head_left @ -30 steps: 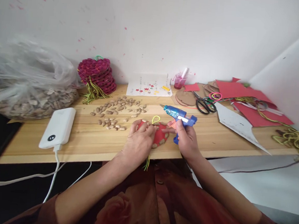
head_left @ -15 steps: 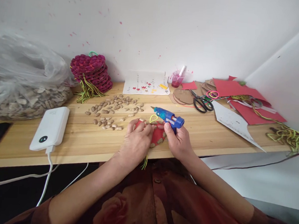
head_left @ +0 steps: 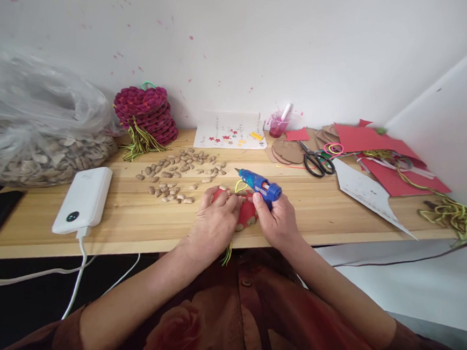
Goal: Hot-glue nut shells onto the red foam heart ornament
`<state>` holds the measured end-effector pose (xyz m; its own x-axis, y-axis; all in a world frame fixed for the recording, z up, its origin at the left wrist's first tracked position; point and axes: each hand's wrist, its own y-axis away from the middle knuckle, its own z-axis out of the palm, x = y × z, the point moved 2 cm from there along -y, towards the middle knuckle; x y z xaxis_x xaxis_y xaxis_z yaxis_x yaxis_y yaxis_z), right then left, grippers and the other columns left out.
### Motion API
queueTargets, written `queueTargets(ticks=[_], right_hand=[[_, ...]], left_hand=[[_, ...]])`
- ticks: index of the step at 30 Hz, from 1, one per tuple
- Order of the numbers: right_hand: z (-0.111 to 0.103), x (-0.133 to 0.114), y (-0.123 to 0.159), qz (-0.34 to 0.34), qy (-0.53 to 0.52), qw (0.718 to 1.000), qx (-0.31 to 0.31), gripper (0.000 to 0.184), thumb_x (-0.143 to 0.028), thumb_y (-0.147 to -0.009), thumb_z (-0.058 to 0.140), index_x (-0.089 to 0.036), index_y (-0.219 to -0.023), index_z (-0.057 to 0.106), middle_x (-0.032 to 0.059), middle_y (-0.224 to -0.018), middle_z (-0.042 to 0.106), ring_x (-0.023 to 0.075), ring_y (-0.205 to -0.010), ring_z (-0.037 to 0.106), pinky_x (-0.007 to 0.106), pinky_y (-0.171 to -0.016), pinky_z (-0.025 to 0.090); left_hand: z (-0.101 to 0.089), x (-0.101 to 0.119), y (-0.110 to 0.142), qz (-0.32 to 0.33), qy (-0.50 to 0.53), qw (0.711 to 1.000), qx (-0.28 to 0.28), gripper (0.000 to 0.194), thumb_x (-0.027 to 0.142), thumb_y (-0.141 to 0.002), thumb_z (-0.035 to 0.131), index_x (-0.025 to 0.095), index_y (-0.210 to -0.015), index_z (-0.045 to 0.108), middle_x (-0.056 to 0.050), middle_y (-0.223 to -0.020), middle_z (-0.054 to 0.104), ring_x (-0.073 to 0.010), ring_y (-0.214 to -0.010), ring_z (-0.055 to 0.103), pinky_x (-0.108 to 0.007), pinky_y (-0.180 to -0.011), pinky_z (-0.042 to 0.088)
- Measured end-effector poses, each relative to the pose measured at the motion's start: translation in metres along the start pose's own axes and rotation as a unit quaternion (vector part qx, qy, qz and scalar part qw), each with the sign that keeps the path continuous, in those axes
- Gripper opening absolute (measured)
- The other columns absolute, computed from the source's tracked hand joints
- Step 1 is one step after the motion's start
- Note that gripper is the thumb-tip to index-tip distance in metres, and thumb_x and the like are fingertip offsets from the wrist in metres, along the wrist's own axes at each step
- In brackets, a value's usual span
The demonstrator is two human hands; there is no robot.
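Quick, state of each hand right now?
Left hand: bent over the red peanut-edged piece; whether it grips anything cannot be told.
Right hand: closed around the blue glue gun.

Head view, forward and down
Close above the shirt (head_left: pixel 210 308), it looks across the tabletop (head_left: pixel 141 219) to the wall (head_left: pixel 236 40).

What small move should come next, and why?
Perhaps lift the left hand from the red piece to check the peanuts there: the hand covers part of it, while the glue gun in the right hand points away.
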<state>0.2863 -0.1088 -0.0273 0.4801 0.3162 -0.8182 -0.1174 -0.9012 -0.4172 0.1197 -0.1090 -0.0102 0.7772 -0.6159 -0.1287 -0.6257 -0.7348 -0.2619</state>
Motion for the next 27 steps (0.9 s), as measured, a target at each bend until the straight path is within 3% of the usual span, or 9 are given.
queueTargets(ticks=[5, 11, 15, 19, 24, 27], right_hand=[[0.002, 0.006, 0.003, 0.094, -0.135, 0.986, -0.002, 0.028, -0.053, -0.1, 0.058, -0.026, -0.104, 0.067, 0.0044, -0.09, 0.075, 0.0246, -0.073, 0.074, 0.039, -0.071, 0.057], [-0.007, 0.001, 0.0, 0.11, -0.159, 0.98, 0.049, 0.046, -0.068, -0.092, 0.06, -0.024, -0.096, 0.068, 0.0073, -0.096, 0.078, 0.0247, -0.084, 0.075, 0.039, -0.077, 0.058], [-0.011, 0.004, -0.004, 0.151, -0.172, 0.972, 0.06, 0.049, -0.071, -0.091, 0.059, -0.023, -0.091, 0.068, 0.0072, -0.096, 0.078, 0.0235, -0.082, 0.074, 0.039, -0.081, 0.058], [-0.011, 0.012, -0.007, 0.182, -0.245, 0.949, 0.078, 0.047, -0.07, -0.091, 0.06, -0.024, -0.09, 0.066, 0.0043, -0.094, 0.076, 0.023, -0.082, 0.077, 0.038, -0.081, 0.059], [-0.012, 0.013, -0.007, 0.19, -0.284, 0.936, 0.084, 0.045, -0.069, -0.091, 0.062, -0.024, -0.088, 0.066, 0.0044, -0.095, 0.075, 0.0242, -0.084, 0.078, 0.039, -0.083, 0.059], [-0.013, 0.012, -0.007, 0.188, -0.283, 0.937, 0.08, 0.045, -0.069, -0.09, 0.063, -0.024, -0.088, 0.066, 0.0037, -0.091, 0.074, 0.0243, -0.083, 0.077, 0.041, -0.086, 0.059]], left_hand=[[0.002, -0.002, 0.002, 0.008, -0.009, 1.0, 0.011, 0.035, 0.014, -0.099, 0.055, 0.011, -0.132, 0.067, -0.013, -0.108, 0.072, -0.0307, -0.117, 0.061, -0.049, -0.113, 0.038], [0.003, -0.002, 0.003, 0.012, 0.01, 1.0, 0.02, 0.032, 0.015, -0.101, 0.052, 0.012, -0.128, 0.068, -0.011, -0.105, 0.072, -0.0292, -0.114, 0.063, -0.048, -0.113, 0.036], [0.001, -0.009, 0.009, 0.0, 0.063, 0.997, 0.033, 0.041, 0.011, -0.096, 0.057, 0.016, -0.137, 0.063, -0.012, -0.122, 0.073, -0.0293, -0.122, 0.061, -0.048, -0.113, 0.035], [-0.005, -0.035, 0.023, -0.058, 0.09, 0.99, 0.087, 0.054, 0.0, -0.095, 0.047, 0.024, -0.142, 0.061, -0.008, -0.139, 0.069, -0.0251, -0.126, 0.06, -0.048, -0.109, 0.036], [-0.005, -0.078, 0.044, -0.124, 0.099, 0.979, 0.126, 0.038, 0.009, -0.1, 0.047, 0.025, -0.123, 0.074, -0.006, -0.111, 0.08, -0.0246, -0.109, 0.069, -0.046, -0.095, 0.043], [-0.004, -0.096, 0.053, -0.146, 0.112, 0.974, 0.135, 0.03, 0.018, -0.102, 0.051, 0.025, -0.116, 0.077, -0.005, -0.106, 0.081, -0.0244, -0.104, 0.071, -0.045, -0.093, 0.044]])
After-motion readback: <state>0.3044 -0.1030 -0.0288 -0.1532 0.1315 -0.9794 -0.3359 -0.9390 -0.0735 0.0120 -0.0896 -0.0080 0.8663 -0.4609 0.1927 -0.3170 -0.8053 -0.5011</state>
